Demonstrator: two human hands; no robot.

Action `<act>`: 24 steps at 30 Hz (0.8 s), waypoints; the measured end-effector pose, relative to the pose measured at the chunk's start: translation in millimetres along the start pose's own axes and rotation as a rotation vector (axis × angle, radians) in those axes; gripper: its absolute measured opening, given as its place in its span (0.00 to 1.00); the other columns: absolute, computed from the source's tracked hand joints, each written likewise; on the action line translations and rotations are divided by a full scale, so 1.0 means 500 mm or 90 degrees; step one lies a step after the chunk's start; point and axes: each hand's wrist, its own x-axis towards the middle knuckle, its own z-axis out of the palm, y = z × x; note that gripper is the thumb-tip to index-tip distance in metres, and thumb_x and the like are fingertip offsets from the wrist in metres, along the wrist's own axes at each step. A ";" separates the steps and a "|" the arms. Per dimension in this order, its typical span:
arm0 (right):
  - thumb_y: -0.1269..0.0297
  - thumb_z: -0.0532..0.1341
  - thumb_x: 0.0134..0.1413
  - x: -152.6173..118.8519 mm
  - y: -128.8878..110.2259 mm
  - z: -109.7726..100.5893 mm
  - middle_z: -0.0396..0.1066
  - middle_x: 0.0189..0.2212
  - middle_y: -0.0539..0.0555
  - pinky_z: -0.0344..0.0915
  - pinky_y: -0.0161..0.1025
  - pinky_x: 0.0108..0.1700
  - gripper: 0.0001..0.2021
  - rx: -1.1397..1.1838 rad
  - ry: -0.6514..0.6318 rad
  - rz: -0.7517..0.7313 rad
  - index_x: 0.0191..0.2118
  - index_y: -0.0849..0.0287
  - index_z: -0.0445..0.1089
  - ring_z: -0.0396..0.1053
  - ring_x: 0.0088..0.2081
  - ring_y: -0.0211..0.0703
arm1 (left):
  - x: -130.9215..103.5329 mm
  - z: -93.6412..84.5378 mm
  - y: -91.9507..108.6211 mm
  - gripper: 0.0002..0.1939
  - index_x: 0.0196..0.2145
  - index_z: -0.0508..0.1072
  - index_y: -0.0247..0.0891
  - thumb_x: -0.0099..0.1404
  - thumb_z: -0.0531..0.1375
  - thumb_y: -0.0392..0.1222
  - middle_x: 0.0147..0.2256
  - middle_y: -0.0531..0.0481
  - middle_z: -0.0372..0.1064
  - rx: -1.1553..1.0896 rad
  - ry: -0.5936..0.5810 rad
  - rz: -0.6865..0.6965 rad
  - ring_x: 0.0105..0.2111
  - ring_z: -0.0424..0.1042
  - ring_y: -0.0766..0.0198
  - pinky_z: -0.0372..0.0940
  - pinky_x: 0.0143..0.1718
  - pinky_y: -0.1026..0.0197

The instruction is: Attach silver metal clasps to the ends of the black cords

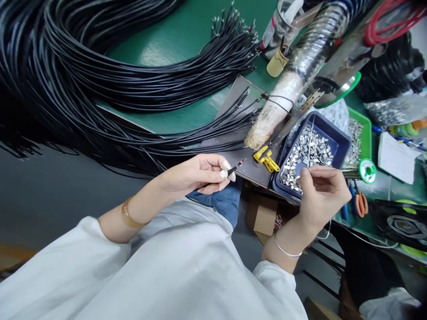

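My left hand pinches a black cable near its stripped end, where small red and bare tips stick out. Above the front corner of a blue bin, my right hand is closed, thumb against fingers; what it holds is too small to name. Small silvery metal pieces lie in that bin. A yellow clip-like tool sits on the grey board between my hands, under the mouth of a whitish duct.
Bundles of black cables cover the left and middle of the green table. Beside the blue bin are a green bin, a solder spool and orange-handled scissors. A cardboard box stands below the table edge.
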 end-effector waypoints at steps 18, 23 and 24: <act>0.71 0.64 0.61 -0.113 -0.061 0.101 0.78 0.40 0.51 0.78 0.39 0.39 0.03 0.223 -0.086 -0.011 0.38 0.55 0.75 0.78 0.42 0.40 | 0.076 0.058 -0.039 0.05 0.28 0.76 0.32 0.59 0.67 0.37 0.22 0.54 0.67 0.341 0.196 0.214 0.22 0.64 0.73 0.61 0.24 0.70; 0.69 0.66 0.60 -0.112 -0.062 0.106 0.78 0.40 0.51 0.78 0.36 0.38 0.04 0.262 -0.139 0.045 0.38 0.53 0.78 0.77 0.42 0.39 | 0.078 0.058 -0.051 0.06 0.28 0.76 0.32 0.61 0.66 0.37 0.25 0.52 0.71 0.416 0.203 0.278 0.26 0.66 0.70 0.64 0.28 0.69; 0.70 0.66 0.60 -0.112 -0.061 0.107 0.78 0.40 0.51 0.78 0.35 0.38 0.04 0.275 -0.139 0.050 0.38 0.53 0.78 0.77 0.42 0.38 | 0.078 0.058 -0.054 0.05 0.28 0.77 0.32 0.61 0.66 0.36 0.26 0.51 0.72 0.435 0.205 0.294 0.27 0.67 0.70 0.64 0.29 0.69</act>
